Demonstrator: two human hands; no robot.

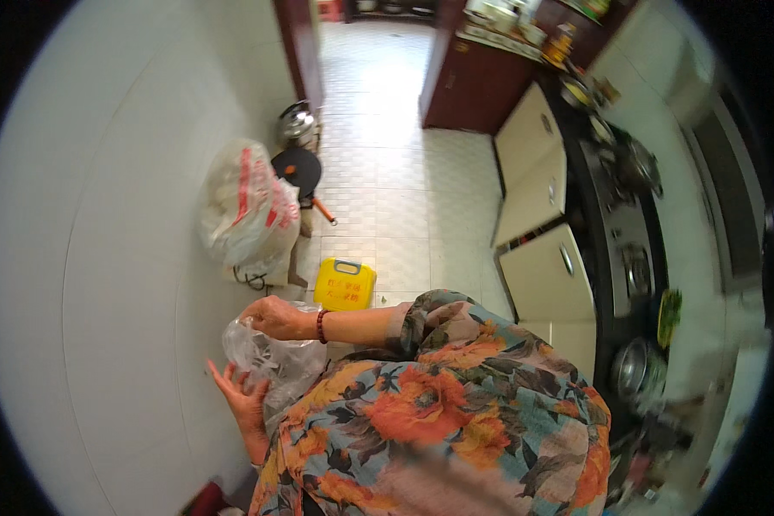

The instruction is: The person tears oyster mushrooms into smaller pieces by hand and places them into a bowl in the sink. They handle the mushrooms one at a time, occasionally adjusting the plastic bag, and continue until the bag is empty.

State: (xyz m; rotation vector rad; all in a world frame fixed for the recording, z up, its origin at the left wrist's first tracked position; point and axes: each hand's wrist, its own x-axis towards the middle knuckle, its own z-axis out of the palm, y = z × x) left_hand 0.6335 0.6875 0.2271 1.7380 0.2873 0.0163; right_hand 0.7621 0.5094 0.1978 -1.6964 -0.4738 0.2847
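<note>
A clear plastic bag [284, 364] hangs in front of me on the left, close to the wall. My right hand [276, 317], with a dark red bead bracelet [322, 326] at the wrist, grips the bag's upper edge. Spread fingers mark my left hand [244, 396], which is held up beside the bag's near side and has nothing visible in its grasp. Whether its fingers touch the plastic is hard to tell. The bag's lower part is hidden behind my floral sleeve and shirt [426, 403].
A yellow case [344, 285] with a grey handle and red writing lies on the tiled floor [403, 213]. By the left wall are a full white plastic bag [245, 206], a black frying pan [298, 171] and a steel pot [297, 122]. Cabinets [545, 274] under a gas hob [625, 251] line the right.
</note>
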